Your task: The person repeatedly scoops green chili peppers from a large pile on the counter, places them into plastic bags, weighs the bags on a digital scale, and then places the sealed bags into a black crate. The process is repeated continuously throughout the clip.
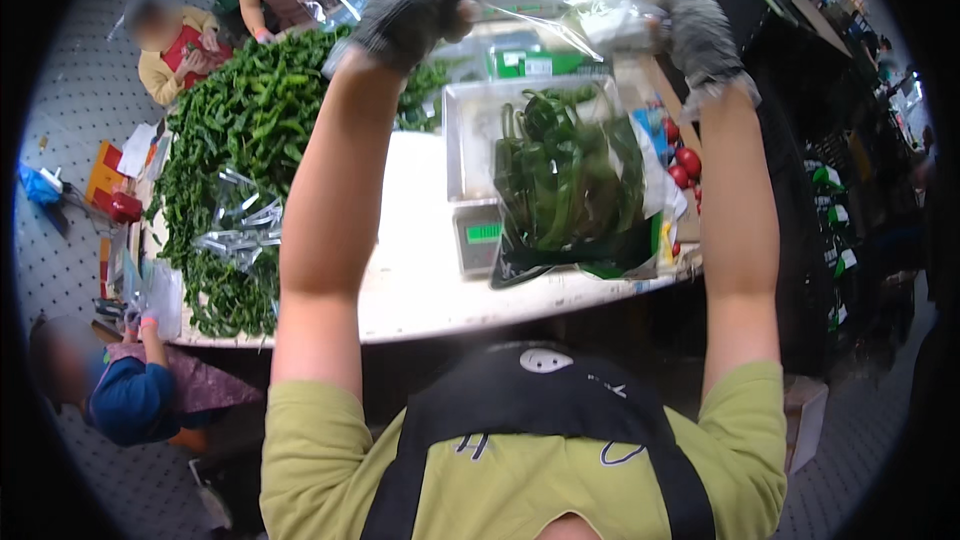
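Note:
Both my hands wear grey gloves and are raised at the far side of the table. A clear plastic bag of long green peppers (570, 172) hangs between my arms, its top edge stretched from hand to hand. My left hand (420, 11) grips one side of that edge, fingers curled. On the other side my right hand (686, 26) is closed on the bag's crumpled top. Behind the bag stands a digital scale (480, 236) with a metal tray and a lit green display; the bag covers part of it.
Loose green peppers (255, 105) form a big heap on the table (420, 300), with empty clear bags (244, 229) on it. Red vegetables (684, 165) lie at the right. Co-workers (135, 397) stand at the left and far sides. Filled bags (836, 217) hang or stand further right.

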Motion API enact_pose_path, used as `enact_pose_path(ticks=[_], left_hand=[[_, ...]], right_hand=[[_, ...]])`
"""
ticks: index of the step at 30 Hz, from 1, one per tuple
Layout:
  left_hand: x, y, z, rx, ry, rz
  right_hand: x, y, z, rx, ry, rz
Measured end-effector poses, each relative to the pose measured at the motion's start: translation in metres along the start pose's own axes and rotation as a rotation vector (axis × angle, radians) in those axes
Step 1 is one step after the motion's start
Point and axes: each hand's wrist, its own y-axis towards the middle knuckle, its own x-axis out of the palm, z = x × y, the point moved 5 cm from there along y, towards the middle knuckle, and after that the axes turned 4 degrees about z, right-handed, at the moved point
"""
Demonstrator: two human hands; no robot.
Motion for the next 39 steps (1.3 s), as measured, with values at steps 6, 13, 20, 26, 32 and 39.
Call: enact_pose_path(ticks=[6, 13, 20, 26, 32, 39], left_hand=[[0.001, 0.016, 0.001, -0.015, 0.477, -0.022], [0.049, -0.078, 0.042, -1.225, -0.587, 0.302], [0.103, -0.225, 0.13, -1.504, -0.842, -0.105], [0.109, -0.296, 0.148, -1.98, -1.219, 0.351], [0.133, -0.265, 0.161, -1.68, -1.149, -0.167], [0.104, -0.242, 0.159, -1.708, -0.924, -0.142]], right_hand=[[-0.01, 0.017, 0.0, -0.645, -0.48, 0.032], [-0.004, -0.063, 0.084, 0.029, 0.053, 0.109], [-0.012, -0.207, 0.199, 0.265, -0.474, 0.118], [-0.025, -0.272, 0.192, 0.386, -0.821, -0.035], [0.037, -0.236, 0.102, 0.06, -0.365, 0.132], [0.139, -0.235, 0.106, -0.198, -0.43, -0.241]])
